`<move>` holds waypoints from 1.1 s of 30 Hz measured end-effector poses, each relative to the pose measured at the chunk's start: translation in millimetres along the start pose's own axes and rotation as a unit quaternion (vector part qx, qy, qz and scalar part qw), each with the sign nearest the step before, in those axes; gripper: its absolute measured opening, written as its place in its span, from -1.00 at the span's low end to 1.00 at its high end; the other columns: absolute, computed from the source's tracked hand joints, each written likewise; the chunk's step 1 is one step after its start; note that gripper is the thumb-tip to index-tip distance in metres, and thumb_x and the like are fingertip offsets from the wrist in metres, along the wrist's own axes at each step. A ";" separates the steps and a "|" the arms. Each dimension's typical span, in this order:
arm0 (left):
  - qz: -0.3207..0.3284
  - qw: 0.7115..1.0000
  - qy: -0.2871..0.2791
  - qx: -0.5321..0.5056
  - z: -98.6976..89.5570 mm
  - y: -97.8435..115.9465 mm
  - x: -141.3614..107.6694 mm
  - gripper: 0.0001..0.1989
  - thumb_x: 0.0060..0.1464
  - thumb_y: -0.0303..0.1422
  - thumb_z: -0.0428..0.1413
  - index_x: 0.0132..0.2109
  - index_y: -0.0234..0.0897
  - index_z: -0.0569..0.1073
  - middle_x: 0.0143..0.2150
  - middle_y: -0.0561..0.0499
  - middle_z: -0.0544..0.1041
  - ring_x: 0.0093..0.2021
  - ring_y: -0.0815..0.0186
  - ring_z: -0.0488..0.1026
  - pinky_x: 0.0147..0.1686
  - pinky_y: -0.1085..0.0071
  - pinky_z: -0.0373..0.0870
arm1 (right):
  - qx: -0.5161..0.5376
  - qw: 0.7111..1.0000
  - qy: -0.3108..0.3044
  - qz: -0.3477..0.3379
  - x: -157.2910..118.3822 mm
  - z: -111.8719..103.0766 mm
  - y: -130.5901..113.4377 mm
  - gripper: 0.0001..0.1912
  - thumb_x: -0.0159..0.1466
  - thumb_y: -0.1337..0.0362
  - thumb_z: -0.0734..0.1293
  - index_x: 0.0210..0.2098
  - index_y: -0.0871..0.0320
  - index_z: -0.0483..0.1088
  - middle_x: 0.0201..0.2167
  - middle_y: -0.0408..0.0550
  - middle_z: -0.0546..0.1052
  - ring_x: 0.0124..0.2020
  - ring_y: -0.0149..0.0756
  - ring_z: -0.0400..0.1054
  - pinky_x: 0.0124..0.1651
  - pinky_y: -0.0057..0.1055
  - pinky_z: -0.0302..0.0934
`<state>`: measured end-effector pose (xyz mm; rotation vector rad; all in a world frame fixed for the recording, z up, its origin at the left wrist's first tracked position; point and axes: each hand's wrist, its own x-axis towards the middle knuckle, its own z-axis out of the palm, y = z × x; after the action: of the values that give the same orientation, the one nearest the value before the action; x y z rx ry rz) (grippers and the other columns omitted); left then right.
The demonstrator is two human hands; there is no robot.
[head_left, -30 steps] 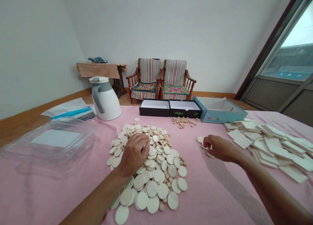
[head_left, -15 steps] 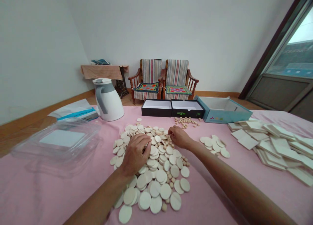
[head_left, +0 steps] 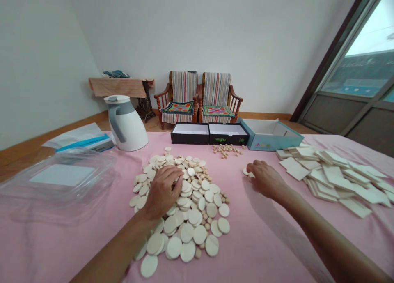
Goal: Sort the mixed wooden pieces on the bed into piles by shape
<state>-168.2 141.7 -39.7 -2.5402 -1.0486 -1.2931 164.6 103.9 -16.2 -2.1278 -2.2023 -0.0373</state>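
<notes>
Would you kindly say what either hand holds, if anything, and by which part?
I cannot tell: the left hand and right hand cover discs, hiding any grip.

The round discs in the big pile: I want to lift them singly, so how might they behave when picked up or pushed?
The discs look thin and like bare wood, so each is probably stiff and light. Since most lie flat and overlap, a push would likely slide several together rather than roll one.
</notes>
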 end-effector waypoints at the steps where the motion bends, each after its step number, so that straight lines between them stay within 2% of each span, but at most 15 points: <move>1: -0.001 1.000 -0.001 0.002 0.1 0.0 -0.1 -0.85 0.16 -0.48 0.03 -0.20 -0.31 0.50 -0.19 -0.10 0.56 -0.08 0.17 0.44 0.00 0.12 0.38 | 0.028 1.000 -0.005 -0.013 -4.8 -0.1 -4.5 -0.80 0.12 0.51 0.23 -0.31 0.20 0.42 -0.30 0.11 0.47 -0.24 -0.19 0.34 -0.24 -0.37 0.11; 6: -0.004 1.000 -0.007 0.012 0.8 -0.6 -0.8 -0.84 0.17 -0.47 0.02 -0.20 -0.33 0.51 -0.20 -0.11 0.57 -0.10 0.18 0.45 -0.01 0.14 0.38 | 0.240 0.963 -0.080 -0.097 -24.4 7.0 -47.7 -0.78 0.12 0.41 0.29 -0.20 0.16 0.36 -0.23 -0.02 0.44 -0.39 -0.39 0.33 -0.34 -0.47 0.15; 11: -0.001 1.000 -0.011 0.016 1.2 -1.5 -0.6 -0.83 0.17 -0.47 0.02 -0.19 -0.34 0.51 -0.19 -0.11 0.57 -0.09 0.19 0.45 0.00 0.15 0.37 | 0.241 0.964 -0.075 -0.089 -24.6 14.5 -71.0 -0.78 0.09 0.49 0.26 -0.25 0.24 0.36 -0.28 0.03 0.41 -0.35 -0.36 0.29 -0.30 -0.46 0.13; 18: 0.001 1.000 -0.013 0.017 0.9 -1.1 0.7 -0.84 0.17 -0.46 0.01 -0.20 -0.33 0.50 -0.20 -0.10 0.57 -0.10 0.19 0.45 0.00 0.15 0.37 | 0.227 0.968 -0.068 -0.083 -6.7 14.2 -67.6 -0.77 0.11 0.53 0.23 -0.27 0.24 0.43 -0.27 0.03 0.41 -0.34 -0.37 0.29 -0.28 -0.48 0.10; 25: -0.003 1.000 -0.012 0.015 1.6 -2.5 -0.6 -0.84 0.18 -0.46 0.02 -0.19 -0.34 0.50 -0.20 -0.11 0.56 -0.09 0.19 0.45 0.00 0.16 0.38 | 0.224 0.973 -0.019 -0.053 13.8 25.7 -57.1 -0.74 0.10 0.52 0.25 -0.21 0.27 0.41 -0.25 0.04 0.42 -0.34 -0.38 0.29 -0.30 -0.50 0.09; 33: -0.004 1.000 -0.011 0.004 1.9 -2.8 -1.1 -0.85 0.17 -0.47 0.03 -0.20 -0.32 0.50 -0.20 -0.10 0.56 -0.09 0.19 0.44 0.00 0.15 0.38 | 0.154 0.986 -0.032 -0.044 35.2 29.8 -43.6 -0.76 0.09 0.53 0.20 -0.32 0.22 0.44 -0.30 0.04 0.45 -0.37 -0.36 0.30 -0.34 -0.48 0.05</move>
<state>-169.1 144.0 -42.3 -2.5529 -1.0665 -1.2613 118.7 139.5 -41.7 -1.8887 -2.1680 0.3493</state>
